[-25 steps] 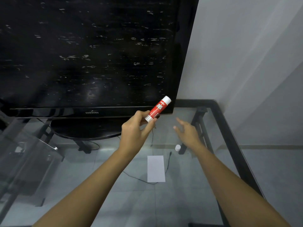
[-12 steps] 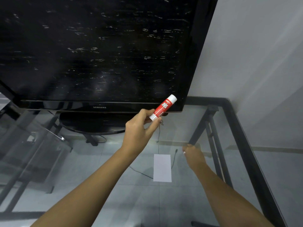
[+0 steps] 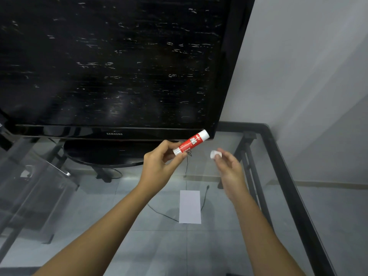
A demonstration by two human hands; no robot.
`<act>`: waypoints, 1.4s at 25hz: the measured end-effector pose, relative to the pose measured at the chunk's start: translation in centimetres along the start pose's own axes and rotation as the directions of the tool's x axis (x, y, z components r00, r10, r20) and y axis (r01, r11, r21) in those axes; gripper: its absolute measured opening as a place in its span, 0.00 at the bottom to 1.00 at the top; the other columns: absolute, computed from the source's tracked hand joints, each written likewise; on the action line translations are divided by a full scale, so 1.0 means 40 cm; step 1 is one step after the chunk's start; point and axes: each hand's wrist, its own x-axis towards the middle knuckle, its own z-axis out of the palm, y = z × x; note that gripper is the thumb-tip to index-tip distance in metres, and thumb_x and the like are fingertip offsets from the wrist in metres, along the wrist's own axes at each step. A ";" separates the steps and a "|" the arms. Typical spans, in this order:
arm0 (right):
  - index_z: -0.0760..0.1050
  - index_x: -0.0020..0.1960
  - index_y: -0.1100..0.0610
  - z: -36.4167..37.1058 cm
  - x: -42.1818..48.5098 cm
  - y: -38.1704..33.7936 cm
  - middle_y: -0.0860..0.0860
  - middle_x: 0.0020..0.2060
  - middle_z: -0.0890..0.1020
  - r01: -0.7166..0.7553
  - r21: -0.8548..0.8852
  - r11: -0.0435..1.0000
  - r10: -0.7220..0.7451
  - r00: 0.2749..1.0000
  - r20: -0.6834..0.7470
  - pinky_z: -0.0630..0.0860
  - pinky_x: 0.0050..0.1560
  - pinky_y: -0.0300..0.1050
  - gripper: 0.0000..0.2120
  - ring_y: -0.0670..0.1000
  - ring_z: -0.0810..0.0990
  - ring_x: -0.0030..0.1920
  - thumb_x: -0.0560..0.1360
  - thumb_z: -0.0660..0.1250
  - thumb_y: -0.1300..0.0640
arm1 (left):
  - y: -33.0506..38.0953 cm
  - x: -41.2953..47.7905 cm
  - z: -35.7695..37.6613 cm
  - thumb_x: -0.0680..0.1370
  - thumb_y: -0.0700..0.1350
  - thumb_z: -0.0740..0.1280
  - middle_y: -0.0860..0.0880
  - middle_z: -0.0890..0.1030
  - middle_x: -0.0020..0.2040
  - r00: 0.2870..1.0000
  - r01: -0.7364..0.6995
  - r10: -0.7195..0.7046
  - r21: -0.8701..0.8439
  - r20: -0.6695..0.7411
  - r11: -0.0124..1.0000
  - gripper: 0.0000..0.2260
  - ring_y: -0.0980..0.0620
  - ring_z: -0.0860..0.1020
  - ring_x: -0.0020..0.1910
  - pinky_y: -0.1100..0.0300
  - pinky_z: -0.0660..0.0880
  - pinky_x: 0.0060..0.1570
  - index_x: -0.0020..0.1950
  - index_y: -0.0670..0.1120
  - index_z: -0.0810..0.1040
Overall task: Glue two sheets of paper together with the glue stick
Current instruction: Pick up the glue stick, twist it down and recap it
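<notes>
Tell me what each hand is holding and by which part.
Left hand pinches the glue stick at its lower end; right hand holds a small white cap at its fingertips.

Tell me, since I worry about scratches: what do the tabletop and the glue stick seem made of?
Tabletop: apparently clear glass, glossy; floor tiles and a cable show through it. Glue stick: probably smooth plastic, with a red printed label and white ends.
</notes>
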 end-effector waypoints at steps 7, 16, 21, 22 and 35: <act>0.80 0.49 0.40 0.020 -0.041 -0.146 0.37 0.49 0.83 0.213 0.123 0.969 -0.227 0.967 0.117 0.75 0.47 0.28 0.11 0.37 0.77 0.55 0.67 0.70 0.49 | -0.008 -0.009 0.006 0.71 0.52 0.69 0.55 0.77 0.51 0.993 -0.100 0.092 0.107 0.078 0.989 0.16 0.64 0.76 0.48 0.74 0.75 0.46 0.54 0.45 0.78; 0.79 0.48 0.38 0.001 -0.022 -0.183 0.32 0.45 0.82 0.309 -0.125 0.943 -0.261 0.918 0.297 0.74 0.41 0.26 0.12 0.34 0.79 0.51 0.69 0.71 0.54 | -0.014 0.004 -0.016 0.70 0.48 0.71 0.48 0.81 0.51 0.976 -0.204 0.185 0.192 0.110 0.960 0.17 0.64 0.76 0.46 0.81 0.71 0.44 0.56 0.42 0.79; 0.73 0.57 0.38 0.027 -0.015 -0.148 0.37 0.53 0.81 0.215 0.045 0.976 -0.219 0.936 0.275 0.76 0.49 0.32 0.19 0.39 0.78 0.57 0.68 0.71 0.49 | -0.026 -0.003 0.007 0.70 0.53 0.69 0.62 0.77 0.49 0.996 -0.053 0.049 0.047 0.077 0.997 0.14 0.69 0.78 0.47 0.78 0.73 0.44 0.53 0.50 0.77; 0.71 0.60 0.38 0.035 -0.012 -0.131 0.39 0.57 0.79 0.164 0.072 0.984 -0.177 0.945 0.275 0.75 0.54 0.37 0.23 0.42 0.76 0.59 0.67 0.71 0.47 | -0.033 -0.005 0.017 0.70 0.53 0.69 0.64 0.76 0.48 0.997 -0.005 0.005 0.007 0.078 1.000 0.13 0.69 0.77 0.48 0.76 0.74 0.44 0.53 0.52 0.75; 0.76 0.58 0.59 -0.064 0.064 0.200 0.53 0.49 0.81 0.015 -0.496 0.868 -0.018 1.000 0.000 0.72 0.49 0.33 0.16 0.52 0.79 0.51 0.71 0.71 0.61 | -0.392 -0.146 0.143 0.82 0.51 0.47 0.45 0.49 0.78 0.848 0.172 -0.465 0.699 0.253 0.694 0.24 0.47 0.46 0.76 0.51 0.49 0.73 0.76 0.43 0.48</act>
